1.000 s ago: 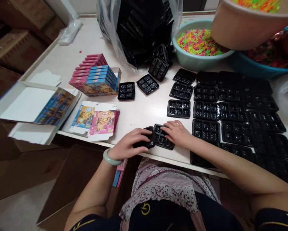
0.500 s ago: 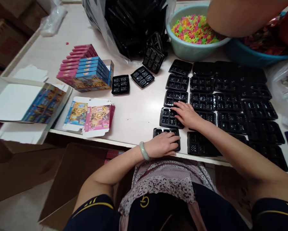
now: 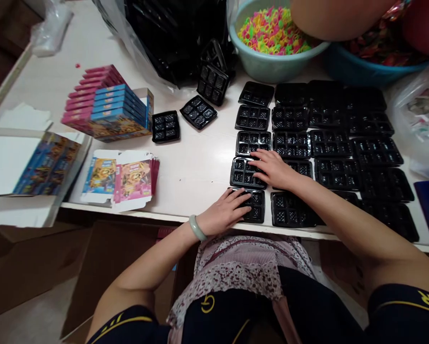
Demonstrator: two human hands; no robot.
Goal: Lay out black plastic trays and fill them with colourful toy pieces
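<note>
Black plastic trays with small square compartments lie in rows on the white table. My left hand (image 3: 224, 210), a pale green bangle on its wrist, rests with fingers spread over the left part of the nearest tray (image 3: 256, 206) in the left column. Just beyond it, my right hand (image 3: 271, 168) lies flat, fingertips on the right side of the second tray (image 3: 240, 173) in that column. Its forearm crosses over other trays (image 3: 291, 210) to the right. Neither hand grips anything.
A clear bag of black trays (image 3: 178, 43) stands at the back, beside a bowl of colourful small plastic pieces (image 3: 271, 71) and a blue basin (image 3: 372, 71). Pink and blue boxes (image 3: 117, 110) stand at left, near flat printed cartons (image 3: 131, 181) and an open display box (image 3: 9, 162).
My left hand has slid left, uncovering the right part of the nearest tray. My right hand stays at the second tray. The whole view has shifted slightly.
</note>
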